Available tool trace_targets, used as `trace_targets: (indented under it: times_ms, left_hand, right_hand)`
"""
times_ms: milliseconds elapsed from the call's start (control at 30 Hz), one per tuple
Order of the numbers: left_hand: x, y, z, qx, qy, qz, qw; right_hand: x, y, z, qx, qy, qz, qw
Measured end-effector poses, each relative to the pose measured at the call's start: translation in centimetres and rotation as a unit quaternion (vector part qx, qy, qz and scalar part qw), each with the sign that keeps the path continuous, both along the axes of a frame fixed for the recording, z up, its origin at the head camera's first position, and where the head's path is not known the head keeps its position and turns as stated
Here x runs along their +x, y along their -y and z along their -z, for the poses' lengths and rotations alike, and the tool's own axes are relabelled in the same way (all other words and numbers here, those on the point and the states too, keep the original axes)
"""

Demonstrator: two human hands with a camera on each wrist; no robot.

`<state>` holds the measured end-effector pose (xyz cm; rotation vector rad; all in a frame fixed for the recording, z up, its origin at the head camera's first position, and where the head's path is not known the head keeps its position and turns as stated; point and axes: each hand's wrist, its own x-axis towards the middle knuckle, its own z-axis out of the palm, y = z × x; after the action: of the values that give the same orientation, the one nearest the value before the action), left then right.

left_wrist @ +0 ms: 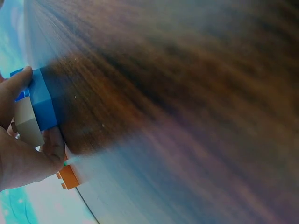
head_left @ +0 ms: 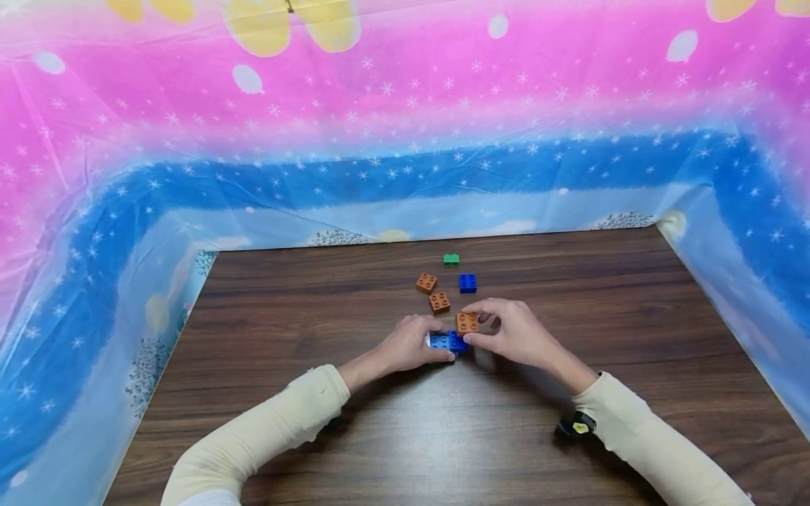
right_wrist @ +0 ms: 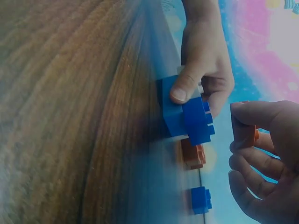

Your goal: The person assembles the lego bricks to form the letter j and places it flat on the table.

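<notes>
My left hand (head_left: 405,346) grips a small stack of toy building bricks on the table. A lighter blue brick (right_wrist: 172,109) is at the bottom, with a dark blue brick (right_wrist: 198,120) on one end of its top. Beside that, a white brick (left_wrist: 29,123) shows under the fingers in the left wrist view. Just above and to the right of the stack, my right hand (head_left: 515,332) pinches an orange brick (head_left: 467,322) between thumb and fingers. In the right wrist view, that orange brick is apart from the stack, its other fingers loosely curled.
Beyond the hands, two orange bricks (head_left: 427,282) lie on the wooden table (head_left: 304,302). A dark blue brick (head_left: 467,283) is to their right, and a green brick (head_left: 451,259) lies farther back. A patterned pink and blue cloth (head_left: 405,172) surrounds the table's back and sides.
</notes>
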<state>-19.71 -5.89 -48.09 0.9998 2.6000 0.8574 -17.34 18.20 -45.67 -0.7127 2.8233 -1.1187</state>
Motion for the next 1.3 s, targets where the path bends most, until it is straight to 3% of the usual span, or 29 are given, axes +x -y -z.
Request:
trace_targets:
  times_ms: [1300]
  left_hand:
    - [0.0, 0.0, 0.0, 0.007, 0.010, -0.009, 0.9999]
  right_hand:
    - [0.3, 1.2, 1.1, 0.035, -0.002, -0.020, 0.999]
